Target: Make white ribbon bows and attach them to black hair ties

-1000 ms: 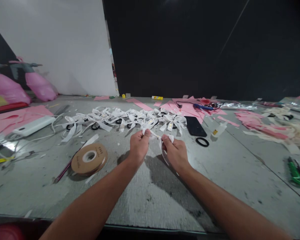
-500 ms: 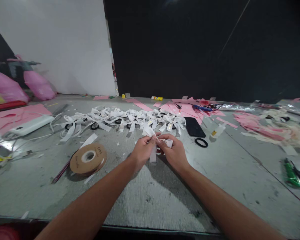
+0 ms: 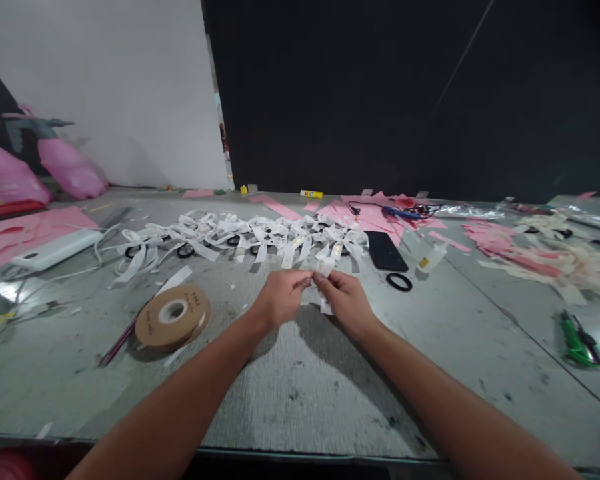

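Observation:
My left hand (image 3: 279,298) and my right hand (image 3: 347,297) meet over the grey table (image 3: 305,387), fingertips pinched together on a short piece of white ribbon (image 3: 324,303). The ribbon's ends hang out below my right fingers; its middle is hidden by both hands. Just beyond my hands lies a long row of finished white ribbon bows (image 3: 240,237) with black rings under some of them. A brown ribbon spool (image 3: 171,317) lies flat to the left of my left hand.
A black phone (image 3: 384,250) and a black ring (image 3: 399,282) lie right of my hands. Green snips (image 3: 577,332) sit at the far right. Pink paper scraps (image 3: 380,213), a white power bank (image 3: 55,249) with cable, and pink bags (image 3: 70,170) lie farther off.
My hands have come together, from holding the ribbon stretched apart to pinching it close between both sets of fingertips. The view has shifted slightly.

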The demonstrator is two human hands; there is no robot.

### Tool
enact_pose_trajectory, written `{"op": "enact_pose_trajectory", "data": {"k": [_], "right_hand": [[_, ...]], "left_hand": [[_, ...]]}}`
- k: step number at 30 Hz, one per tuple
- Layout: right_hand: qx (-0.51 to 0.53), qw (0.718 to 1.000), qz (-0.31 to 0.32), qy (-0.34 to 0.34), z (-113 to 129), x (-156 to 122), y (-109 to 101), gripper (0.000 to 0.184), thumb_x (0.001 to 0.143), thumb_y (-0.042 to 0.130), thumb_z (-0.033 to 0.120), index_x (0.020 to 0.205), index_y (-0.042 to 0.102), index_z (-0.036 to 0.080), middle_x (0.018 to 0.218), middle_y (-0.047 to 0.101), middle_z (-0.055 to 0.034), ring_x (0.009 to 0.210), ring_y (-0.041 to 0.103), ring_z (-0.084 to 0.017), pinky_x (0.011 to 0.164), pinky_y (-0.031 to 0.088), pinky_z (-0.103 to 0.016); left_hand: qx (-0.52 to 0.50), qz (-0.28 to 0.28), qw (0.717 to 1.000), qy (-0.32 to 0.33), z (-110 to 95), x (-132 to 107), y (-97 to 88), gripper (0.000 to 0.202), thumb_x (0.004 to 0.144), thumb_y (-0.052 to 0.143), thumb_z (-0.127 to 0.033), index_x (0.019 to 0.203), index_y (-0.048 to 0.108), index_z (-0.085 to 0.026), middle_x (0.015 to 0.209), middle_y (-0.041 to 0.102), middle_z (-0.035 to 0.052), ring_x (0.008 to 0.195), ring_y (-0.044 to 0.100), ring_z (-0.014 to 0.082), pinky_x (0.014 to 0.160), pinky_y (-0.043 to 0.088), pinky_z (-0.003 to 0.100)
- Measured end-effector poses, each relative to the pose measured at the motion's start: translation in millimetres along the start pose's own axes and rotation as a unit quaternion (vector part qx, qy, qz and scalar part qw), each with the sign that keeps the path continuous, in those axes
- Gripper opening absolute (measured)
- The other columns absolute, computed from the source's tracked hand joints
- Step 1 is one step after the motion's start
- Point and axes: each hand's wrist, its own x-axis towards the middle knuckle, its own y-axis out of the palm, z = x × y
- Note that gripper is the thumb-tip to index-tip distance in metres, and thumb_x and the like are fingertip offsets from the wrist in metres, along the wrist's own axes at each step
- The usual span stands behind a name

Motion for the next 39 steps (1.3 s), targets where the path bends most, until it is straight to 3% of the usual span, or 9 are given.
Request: {"op": "enact_pose_trajectory", "data": {"k": [4,10,15,19,24,27,30,33,39], "right_hand": [[0.138,0.988,-0.056,0.044,-2,1,6,0.042,0.072,0.074,0.057,0.071,0.063,0.017,0.059,0.049,0.0026,0.054,0.041,-0.014,0.051,0.030,-0.026],[0.222,0.966,-0.073,0.110,4,4,5,0.049,0.057,0.084,0.061,0.075,0.067,0.018,0.059,0.054,0.0026,0.052,0.044,-0.014,0.050,0.032,-0.026],[0.214,0.970,-0.026,0.111,4,6,-3,0.047,0.057,0.086,0.058,0.078,0.070,0.018,0.058,0.052,0.0035,0.051,0.041,-0.013,0.049,0.030,-0.026],[0.191,0.979,-0.013,0.074,-2,6,-4,0.043,0.065,0.083,0.057,0.074,0.068,0.017,0.064,0.055,0.0014,0.054,0.044,-0.013,0.051,0.032,-0.025],[0.142,0.988,-0.004,0.058,-9,6,-8,0.045,0.072,0.077,0.061,0.073,0.065,0.017,0.060,0.053,0.0009,0.053,0.044,-0.014,0.049,0.031,-0.025],[0.083,0.996,0.000,0.019,-9,7,-13,0.042,0.078,0.072,0.059,0.075,0.067,0.017,0.059,0.052,0.0012,0.053,0.042,-0.014,0.049,0.031,-0.026],[0.016,0.999,0.003,-0.030,-4,6,-17,0.038,0.080,0.070,0.055,0.077,0.073,0.018,0.057,0.051,0.0018,0.053,0.042,-0.014,0.051,0.032,-0.026],[0.007,0.998,0.026,-0.053,3,5,-16,0.035,0.079,0.071,0.054,0.081,0.078,0.020,0.066,0.060,-0.0011,0.061,0.052,-0.019,0.059,0.041,-0.029],[-0.008,0.997,0.048,-0.056,11,4,-12,0.034,0.076,0.073,0.055,0.083,0.080,0.023,0.076,0.068,-0.0027,0.074,0.060,-0.026,0.069,0.047,-0.034]], "left_hand": [[-0.018,-0.054,0.997,-0.057,0,0,4.5,0.015,0.090,0.052,-0.022,0.091,0.066,-0.018,0.086,0.072,0.0022,0.081,0.063,0.0169,0.073,0.044,0.026],[0.024,-0.014,0.999,-0.035,2,0,4.1,0.018,0.091,0.042,-0.017,0.090,0.060,-0.018,0.077,0.063,0.0000,0.071,0.056,0.0147,0.065,0.040,0.025],[0.069,0.017,0.997,-0.017,-4,-2,-1.0,0.027,0.098,0.039,-0.033,0.107,0.060,-0.018,0.071,0.062,-0.0006,0.066,0.056,0.0160,0.063,0.039,0.027],[0.207,0.060,0.974,0.069,-1,-3,-1.6,0.035,0.099,0.040,-0.039,0.085,0.065,-0.019,0.080,0.068,0.0038,0.075,0.061,0.0188,0.066,0.040,0.029],[0.263,0.049,0.958,0.106,5,-2,-6.5,0.034,0.099,0.041,-0.031,0.080,0.067,-0.019,0.080,0.070,0.0040,0.077,0.062,0.0192,0.070,0.044,0.031],[0.265,0.027,0.954,0.134,2,-4,-13.4,0.026,0.095,0.048,-0.033,0.101,0.068,-0.018,0.104,0.071,0.0094,0.097,0.064,0.0245,0.086,0.047,0.039],[0.271,0.001,0.951,0.147,-5,-4,-17.8,0.051,0.088,0.060,-0.041,0.130,0.054,-0.013,0.126,0.064,0.0166,0.116,0.058,0.0320,0.098,0.043,0.049],[0.244,0.022,0.959,0.142,-9,-5,-12.5,0.047,0.085,0.064,-0.037,0.126,0.056,-0.014,0.124,0.065,0.0161,0.118,0.057,0.0324,0.102,0.041,0.049],[0.078,0.038,0.995,0.045,-4,-8,12.6,0.032,0.082,0.059,-0.018,0.114,0.061,-0.018,0.117,0.067,0.0114,0.110,0.062,0.0285,0.098,0.046,0.043]]}}
